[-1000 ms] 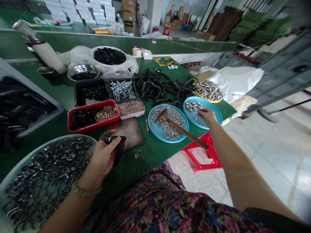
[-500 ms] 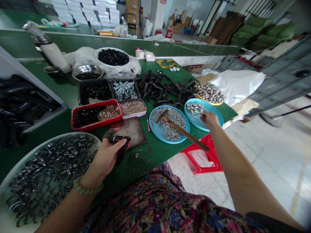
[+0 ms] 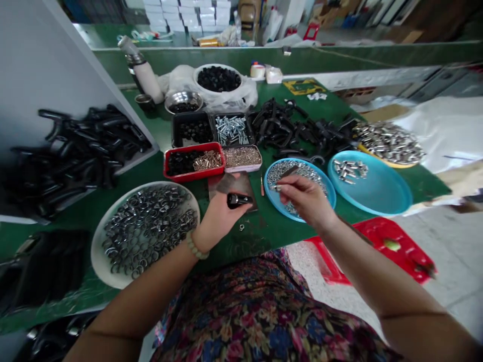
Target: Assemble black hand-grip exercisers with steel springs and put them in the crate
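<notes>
My left hand (image 3: 216, 221) is closed around a black plastic handle-like part (image 3: 239, 200), above a flat metal plate (image 3: 249, 182). Between the thumb and fingertips of my right hand (image 3: 310, 200) is a small silver metal piece (image 3: 278, 187), its exact kind too small to make out. This hand hovers over a blue tray of small nuts (image 3: 270, 193). My hand and forearm hide most of the hammer (image 3: 290, 171) lying across that tray. One small metal ring (image 3: 242, 228) lies on the green table below the plate.
A second blue tray (image 3: 385, 193) holds silver cylindrical pieces. Metal rings fill a white basin (image 3: 98, 261) at left. Behind stand a red tray (image 3: 194, 176), a box of screws (image 3: 231, 129) and piled black handles (image 3: 277, 125). A red stool (image 3: 377, 229) stands below the table edge.
My right hand has moved left from the second blue tray to above the tray of nuts, carrying a small silver piece. My left hand still grips the black part. The view has turned left.
</notes>
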The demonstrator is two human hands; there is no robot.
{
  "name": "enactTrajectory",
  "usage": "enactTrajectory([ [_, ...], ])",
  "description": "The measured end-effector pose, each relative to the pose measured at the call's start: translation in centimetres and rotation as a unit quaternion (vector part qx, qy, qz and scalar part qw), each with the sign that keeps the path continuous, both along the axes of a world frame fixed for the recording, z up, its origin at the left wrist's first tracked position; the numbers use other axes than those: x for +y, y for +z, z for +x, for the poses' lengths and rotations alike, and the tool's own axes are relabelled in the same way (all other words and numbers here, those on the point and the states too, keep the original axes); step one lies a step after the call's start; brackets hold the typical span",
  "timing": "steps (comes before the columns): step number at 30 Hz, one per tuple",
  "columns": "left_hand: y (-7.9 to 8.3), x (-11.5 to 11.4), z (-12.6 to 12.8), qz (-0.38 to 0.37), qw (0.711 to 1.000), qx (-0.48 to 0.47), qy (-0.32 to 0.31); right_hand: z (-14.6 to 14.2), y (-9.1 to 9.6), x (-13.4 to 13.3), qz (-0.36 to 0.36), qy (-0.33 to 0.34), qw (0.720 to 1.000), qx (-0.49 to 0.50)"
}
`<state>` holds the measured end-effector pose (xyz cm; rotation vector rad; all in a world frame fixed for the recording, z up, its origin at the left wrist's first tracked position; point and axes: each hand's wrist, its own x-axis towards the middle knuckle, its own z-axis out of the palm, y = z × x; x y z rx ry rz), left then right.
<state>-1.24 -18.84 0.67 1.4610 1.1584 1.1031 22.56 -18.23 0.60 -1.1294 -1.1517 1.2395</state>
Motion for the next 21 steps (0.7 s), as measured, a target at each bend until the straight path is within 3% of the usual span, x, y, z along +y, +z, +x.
enactTrajectory([
  [2, 0.2, 0.1, -0.1, 0.029, 0.999, 0.02, -0.02, -4.3, 0.9, -0.9, -0.002, 0.077, 0.996, -0.033],
  [5, 0.4, 0.1, -0.6, 0.032, 0.999, 0.03, -0.022, -7.1, 1.2, -0.8, -0.015, 0.097, 0.993, -0.059],
  [11, 0.1, 0.2, -1.8, 0.046, 0.997, 0.036, -0.044, -7.3, -0.2, 0.5, -0.017, 0.112, 0.991, -0.069],
  [15, -0.7, 0.4, -2.2, 0.041, 0.998, 0.036, -0.041, -7.1, 0.1, 0.5, 0.007, 0.144, 0.978, -0.148],
  [17, -1.1, 0.8, -2.3, 0.043, 0.996, 0.04, -0.06, -7.3, 1.1, 0.3, 0.083, 0.167, 0.951, -0.248],
  [21, -1.0, 2.4, -2.2, 0.003, 0.99, 0.073, -0.123, -7.4, 3.1, 2.2, 0.247, 0.239, 0.836, -0.427],
])
